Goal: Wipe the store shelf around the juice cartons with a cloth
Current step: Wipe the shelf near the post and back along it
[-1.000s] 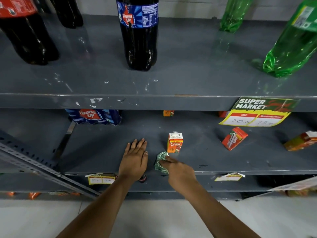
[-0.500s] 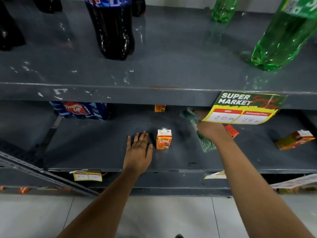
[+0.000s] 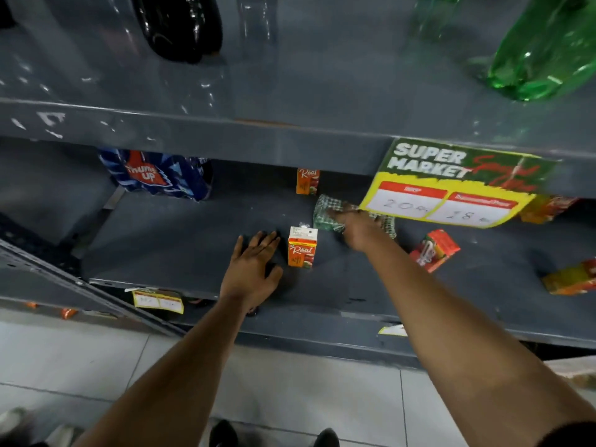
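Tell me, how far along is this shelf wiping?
Mid-job, I'd guess. The right hand presses the checked cloth on the shelf behind the upright juice carton, while the left hand rests flat beside it. Nothing shows which parts are already clean. The stretch around the tipped cartons further right likely remains.

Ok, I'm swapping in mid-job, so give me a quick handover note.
Left hand: flat and open on the shelf, just left of the upright juice carton.
Right hand: pressing the green checked cloth onto the shelf behind and right of that carton.
Red carton lies tipped over to the right.
Done: cannot tell which parts are wiped.
Left: wipe around every carton.
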`<action>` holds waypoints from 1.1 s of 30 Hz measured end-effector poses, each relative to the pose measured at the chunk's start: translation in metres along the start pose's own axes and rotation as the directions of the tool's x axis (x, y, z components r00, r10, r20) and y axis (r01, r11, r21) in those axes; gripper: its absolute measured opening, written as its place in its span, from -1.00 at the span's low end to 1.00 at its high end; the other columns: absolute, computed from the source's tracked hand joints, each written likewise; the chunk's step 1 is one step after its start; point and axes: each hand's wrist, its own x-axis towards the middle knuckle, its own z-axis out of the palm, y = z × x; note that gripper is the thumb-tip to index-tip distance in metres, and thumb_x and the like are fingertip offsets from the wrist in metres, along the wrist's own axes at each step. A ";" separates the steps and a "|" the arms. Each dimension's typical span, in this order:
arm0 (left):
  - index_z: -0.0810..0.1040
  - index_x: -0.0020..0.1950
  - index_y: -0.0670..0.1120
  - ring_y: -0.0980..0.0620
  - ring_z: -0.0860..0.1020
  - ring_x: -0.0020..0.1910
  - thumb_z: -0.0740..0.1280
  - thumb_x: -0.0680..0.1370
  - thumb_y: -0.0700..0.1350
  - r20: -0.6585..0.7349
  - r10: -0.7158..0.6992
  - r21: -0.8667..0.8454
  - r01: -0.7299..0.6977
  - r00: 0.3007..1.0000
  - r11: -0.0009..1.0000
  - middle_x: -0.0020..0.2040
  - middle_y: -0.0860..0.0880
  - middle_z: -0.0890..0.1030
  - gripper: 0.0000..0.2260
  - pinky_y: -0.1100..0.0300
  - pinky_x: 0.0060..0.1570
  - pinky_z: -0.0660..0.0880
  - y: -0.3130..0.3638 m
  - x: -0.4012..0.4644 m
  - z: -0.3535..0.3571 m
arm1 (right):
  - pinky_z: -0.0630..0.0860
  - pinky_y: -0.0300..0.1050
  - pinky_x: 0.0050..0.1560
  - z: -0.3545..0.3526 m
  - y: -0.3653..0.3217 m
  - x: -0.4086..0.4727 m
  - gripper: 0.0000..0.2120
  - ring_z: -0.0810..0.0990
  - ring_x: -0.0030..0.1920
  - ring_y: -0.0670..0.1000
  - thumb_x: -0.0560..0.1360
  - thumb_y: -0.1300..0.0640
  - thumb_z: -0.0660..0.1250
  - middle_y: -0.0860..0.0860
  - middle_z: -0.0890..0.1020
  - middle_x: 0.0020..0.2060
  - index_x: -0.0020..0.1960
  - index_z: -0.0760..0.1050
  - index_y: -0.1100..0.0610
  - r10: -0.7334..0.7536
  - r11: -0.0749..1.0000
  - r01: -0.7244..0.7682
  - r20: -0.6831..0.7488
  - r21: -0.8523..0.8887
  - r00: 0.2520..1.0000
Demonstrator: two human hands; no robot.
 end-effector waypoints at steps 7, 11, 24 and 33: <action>0.29 0.54 -0.08 -0.03 0.16 0.55 0.01 0.50 0.11 0.014 -0.042 0.034 0.041 0.999 0.999 0.54 -0.01 0.32 -0.38 -0.09 0.54 -0.09 -0.041 -0.010 -0.006 | -0.13 0.52 0.39 0.026 -0.040 -0.026 -0.29 -0.17 0.55 0.21 0.53 0.41 0.10 -0.02 -0.08 0.58 0.49 0.16 -0.22 -0.091 0.993 0.108 0.261 -0.053 0.961; 0.32 0.53 -0.08 -0.02 0.17 0.55 -0.01 0.51 0.10 0.022 -0.087 0.028 0.086 0.996 0.996 0.53 -0.02 0.33 -0.39 -0.09 0.54 -0.08 -0.048 -0.023 0.005 | -0.18 0.54 0.37 0.049 -0.042 -0.047 -0.28 -0.18 0.55 0.21 0.49 0.46 0.09 0.01 -0.06 0.58 0.48 0.22 -0.16 -0.103 0.990 0.124 0.268 -0.062 0.958; 0.27 0.54 -0.17 -0.08 0.17 0.55 -0.12 0.60 0.11 0.074 -0.166 0.118 0.157 0.983 0.981 0.55 -0.09 0.29 -0.39 0.01 0.53 0.04 -0.034 -0.034 0.032 | -0.21 0.38 0.46 0.066 0.003 -0.079 -0.20 -0.16 0.57 0.09 0.46 0.45 0.11 -0.13 -0.03 0.57 0.48 0.15 -0.27 -0.177 0.976 0.214 0.436 -0.036 0.883; 0.23 0.55 -0.16 -0.03 0.12 0.57 -0.18 0.57 0.20 0.126 -0.061 0.035 0.057 0.990 0.998 0.57 -0.08 0.24 -0.32 0.07 0.54 -0.03 0.002 -0.043 0.042 | 0.23 -0.16 0.45 0.023 0.064 -0.117 -0.18 0.29 0.47 -0.03 0.33 0.51 0.07 -0.16 0.37 0.44 0.27 0.47 -0.29 -0.208 0.978 0.167 0.478 0.128 0.853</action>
